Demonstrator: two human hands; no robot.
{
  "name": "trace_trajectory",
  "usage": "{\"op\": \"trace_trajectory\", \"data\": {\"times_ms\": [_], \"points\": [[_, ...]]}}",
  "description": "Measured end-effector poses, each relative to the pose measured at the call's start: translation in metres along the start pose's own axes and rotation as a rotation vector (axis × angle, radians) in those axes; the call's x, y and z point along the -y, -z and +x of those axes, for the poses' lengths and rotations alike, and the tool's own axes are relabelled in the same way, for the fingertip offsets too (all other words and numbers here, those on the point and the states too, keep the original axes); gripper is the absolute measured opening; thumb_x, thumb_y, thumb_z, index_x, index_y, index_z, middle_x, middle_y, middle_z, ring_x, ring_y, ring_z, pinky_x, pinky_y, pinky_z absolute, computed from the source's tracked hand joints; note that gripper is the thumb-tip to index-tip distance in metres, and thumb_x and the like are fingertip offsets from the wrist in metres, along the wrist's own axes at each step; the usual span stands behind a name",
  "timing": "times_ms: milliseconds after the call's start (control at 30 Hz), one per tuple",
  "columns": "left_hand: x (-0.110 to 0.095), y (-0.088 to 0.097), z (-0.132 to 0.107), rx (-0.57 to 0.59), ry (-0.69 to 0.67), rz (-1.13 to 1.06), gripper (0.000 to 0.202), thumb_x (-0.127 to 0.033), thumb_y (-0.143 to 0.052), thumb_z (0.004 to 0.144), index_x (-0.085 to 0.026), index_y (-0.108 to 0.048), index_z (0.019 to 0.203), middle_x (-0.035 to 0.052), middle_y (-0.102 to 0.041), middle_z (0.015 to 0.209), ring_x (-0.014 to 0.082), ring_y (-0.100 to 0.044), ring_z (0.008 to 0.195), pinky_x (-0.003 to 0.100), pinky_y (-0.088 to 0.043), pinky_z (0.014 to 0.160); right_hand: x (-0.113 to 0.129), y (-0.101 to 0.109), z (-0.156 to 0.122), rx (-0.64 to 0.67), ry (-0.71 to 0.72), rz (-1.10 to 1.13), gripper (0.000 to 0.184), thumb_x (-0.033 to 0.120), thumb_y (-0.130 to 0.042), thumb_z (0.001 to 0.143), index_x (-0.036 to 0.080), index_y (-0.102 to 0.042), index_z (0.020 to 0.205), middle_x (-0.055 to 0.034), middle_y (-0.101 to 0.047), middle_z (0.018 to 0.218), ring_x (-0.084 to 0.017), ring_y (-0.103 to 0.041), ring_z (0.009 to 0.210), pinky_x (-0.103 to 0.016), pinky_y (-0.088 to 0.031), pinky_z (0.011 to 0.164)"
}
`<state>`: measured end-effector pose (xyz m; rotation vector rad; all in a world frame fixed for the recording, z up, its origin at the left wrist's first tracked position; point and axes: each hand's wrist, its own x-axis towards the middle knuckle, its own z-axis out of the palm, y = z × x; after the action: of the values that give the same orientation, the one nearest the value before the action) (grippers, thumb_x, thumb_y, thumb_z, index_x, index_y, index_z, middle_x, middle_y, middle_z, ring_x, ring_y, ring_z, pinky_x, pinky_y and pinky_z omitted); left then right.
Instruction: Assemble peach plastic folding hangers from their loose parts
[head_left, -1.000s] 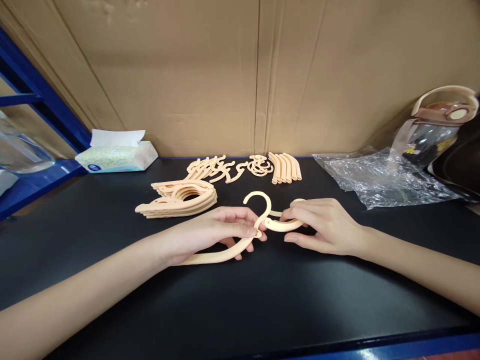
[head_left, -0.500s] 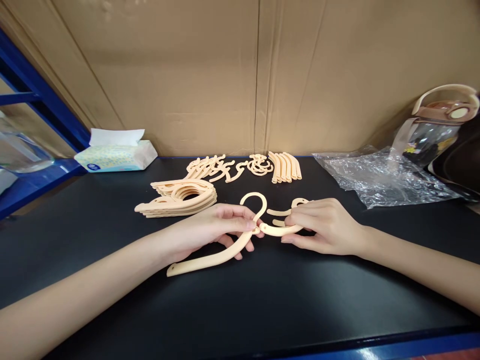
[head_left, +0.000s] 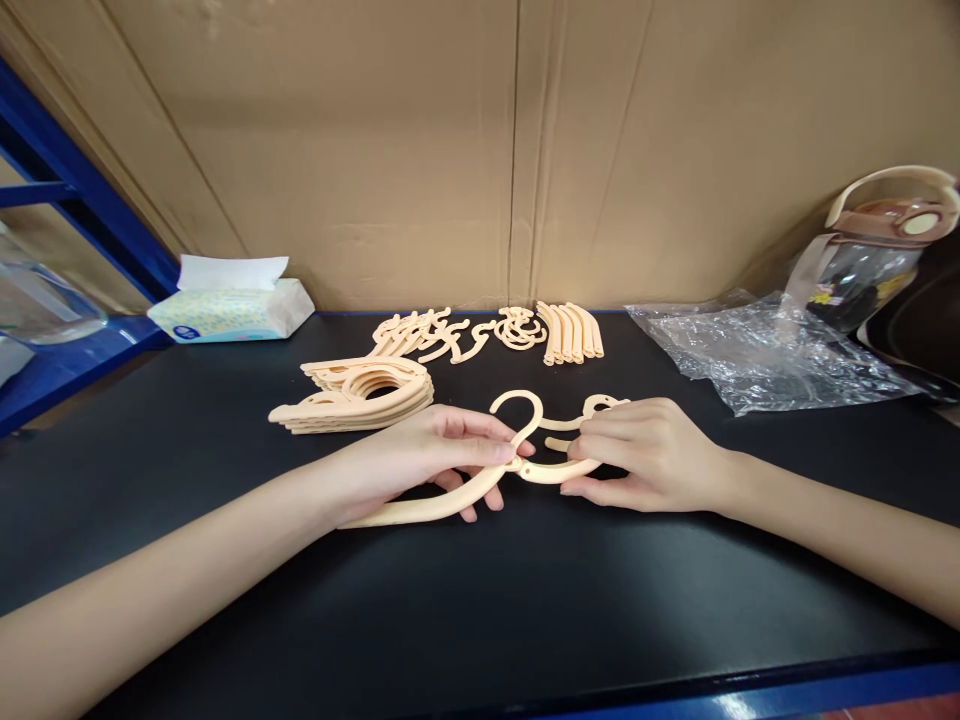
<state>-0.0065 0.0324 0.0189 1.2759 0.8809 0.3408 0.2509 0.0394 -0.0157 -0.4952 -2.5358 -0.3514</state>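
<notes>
Pinching long bar (head_left: 427, 510) in left fingers (head_left: 480, 452), curved bar (head_left: 559, 474) in right fingers (head_left: 611, 448) | probably light, stiff, smooth | best held near joint (head_left: 514, 464)

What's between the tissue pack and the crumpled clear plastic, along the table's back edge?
Head view, left to right: a cluster of beige hanger parts, a small pile of curved hooks, then a row of curved hanger arms.
</notes>
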Motion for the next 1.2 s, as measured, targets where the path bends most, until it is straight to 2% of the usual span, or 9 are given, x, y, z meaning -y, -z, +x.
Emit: {"op": "trace_trajectory", "data": {"times_ms": [333,500,833,1200], "points": [[-0.001,-0.001,0.0,-0.01,0.042,0.073,0.027,-0.043,-0.069,0.086,-0.021,-0.073,0.101,0.0011,-0.067,0.093,0.0127,-0.065,0.079,0.02,-0.054,0.063,0.005,0.001,0.0,-0.047,0.029,-0.187,0.031,0.041,-0.057,0.094,0.019,-0.063,0.074,0.0033,-0.062,0.062,-0.01,-0.054,0.055,-0.026,-0.037,0.054],[-0.003,-0.003,-0.001,-0.021,0.057,0.107,0.025,-0.041,-0.072,0.083,-0.019,-0.07,0.094,0.0003,-0.07,0.084,0.0124,-0.067,0.079,0.019,-0.052,0.068,0.008,0.004,0.001,-0.078,0.096,-0.278,0.025,0.038,-0.059,0.093,0.018,-0.064,0.079,0.0031,-0.062,0.061,-0.01,-0.054,0.056,-0.026,-0.039,0.056],[-0.001,-0.007,0.001,-0.061,0.026,0.118,0.028,-0.041,-0.076,0.079,-0.017,-0.066,0.089,0.0,-0.07,0.08,0.0141,-0.069,0.078,0.02,-0.049,0.064,0.008,0.004,0.002,-0.046,0.121,-0.281,0.029,0.039,-0.056,0.095,0.017,-0.065,0.079,0.0026,-0.062,0.062,-0.011,-0.056,0.057,-0.026,-0.04,0.057],[0.003,-0.01,0.0,-0.056,-0.024,0.057,0.026,-0.037,-0.076,0.077,-0.016,-0.062,0.081,-0.0008,-0.067,0.076,0.0134,-0.066,0.074,0.023,-0.046,0.068,0.009,0.006,0.001,-0.006,0.152,-0.269,0.029,0.036,-0.055,0.096,0.017,-0.063,0.076,0.0035,-0.059,0.062,-0.009,-0.053,0.056,-0.026,-0.04,0.056]]}}
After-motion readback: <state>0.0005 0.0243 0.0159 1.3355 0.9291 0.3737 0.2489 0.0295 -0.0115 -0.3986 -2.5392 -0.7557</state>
